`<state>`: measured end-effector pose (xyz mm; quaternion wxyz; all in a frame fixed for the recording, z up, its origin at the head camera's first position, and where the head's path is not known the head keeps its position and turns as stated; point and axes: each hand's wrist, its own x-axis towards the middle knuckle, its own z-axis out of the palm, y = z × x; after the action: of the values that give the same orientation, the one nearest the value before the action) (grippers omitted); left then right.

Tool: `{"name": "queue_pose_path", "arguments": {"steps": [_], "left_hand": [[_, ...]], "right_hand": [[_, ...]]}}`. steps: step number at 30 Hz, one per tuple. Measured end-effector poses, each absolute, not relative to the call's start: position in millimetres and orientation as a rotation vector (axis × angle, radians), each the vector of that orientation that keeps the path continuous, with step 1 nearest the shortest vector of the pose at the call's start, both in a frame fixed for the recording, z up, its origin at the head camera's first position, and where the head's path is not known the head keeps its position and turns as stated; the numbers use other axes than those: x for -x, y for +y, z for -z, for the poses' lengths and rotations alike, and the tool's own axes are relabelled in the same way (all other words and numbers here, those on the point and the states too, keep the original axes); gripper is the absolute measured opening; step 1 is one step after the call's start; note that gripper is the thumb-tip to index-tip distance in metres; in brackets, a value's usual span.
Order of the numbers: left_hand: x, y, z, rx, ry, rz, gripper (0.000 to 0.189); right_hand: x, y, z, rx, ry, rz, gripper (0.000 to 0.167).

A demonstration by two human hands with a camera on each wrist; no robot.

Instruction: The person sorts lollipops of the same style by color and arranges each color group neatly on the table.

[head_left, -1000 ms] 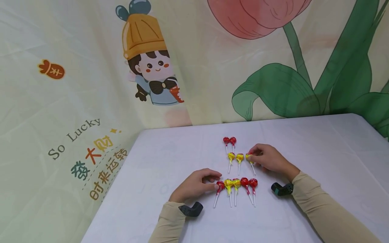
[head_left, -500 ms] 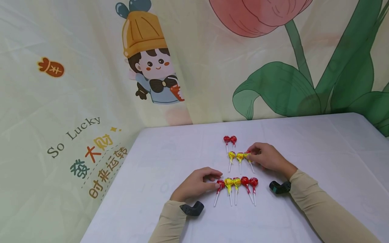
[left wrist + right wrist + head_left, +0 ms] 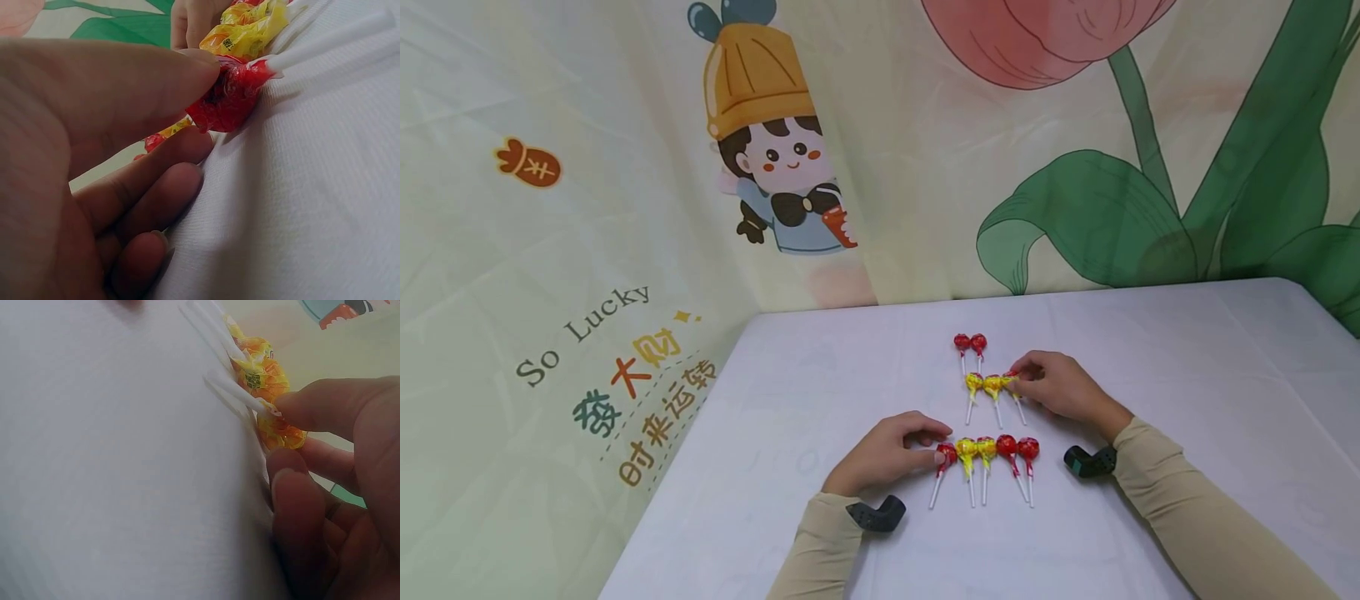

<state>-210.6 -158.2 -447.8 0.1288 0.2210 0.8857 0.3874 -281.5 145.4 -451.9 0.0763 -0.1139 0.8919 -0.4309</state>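
Observation:
In the head view my left hand rests at the left end of the front row, its thumb and finger at the head of a red lollipop. The left wrist view shows the thumb against that red wrapper, with the other fingers curled below. Farther back, my right hand pinches the rightmost yellow lollipop of a row of three. Its head sits against the middle yellow lollipop, and the left yellow one is beside that. All the sticks point toward the near edge.
Two yellow lollipops and two red lollipops continue the front row rightward. Behind the yellow row lies a pair of red lollipops. A white cloth covers the table, and a printed curtain hangs behind it.
My right hand has slid the rightmost yellow lollipop a little left, up to the middle one, whose stick now slants slightly. The left hand stays at its red lollipop.

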Motion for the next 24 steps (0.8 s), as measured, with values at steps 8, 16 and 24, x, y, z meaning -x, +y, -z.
{"name": "queue_pose_path", "arguments": {"steps": [8, 16, 24], "left_hand": [[210.2, -157.7, 447.0, -0.688, 2.584, -1.114, 0.029], [211.7, -157.9, 447.9, -0.715, 2.575, -1.104, 0.028], [212.3, -157.9, 449.1, -0.723, 2.586, -1.091, 0.027]], "right_hand": [[282.4, 145.8, 453.7, 0.346, 2.69, 1.293, 0.035], [282.7, 147.4, 456.4, 0.342, 2.692, 1.302, 0.037], [281.4, 149.5, 456.1, 0.348, 2.689, 1.313, 0.036]]}}
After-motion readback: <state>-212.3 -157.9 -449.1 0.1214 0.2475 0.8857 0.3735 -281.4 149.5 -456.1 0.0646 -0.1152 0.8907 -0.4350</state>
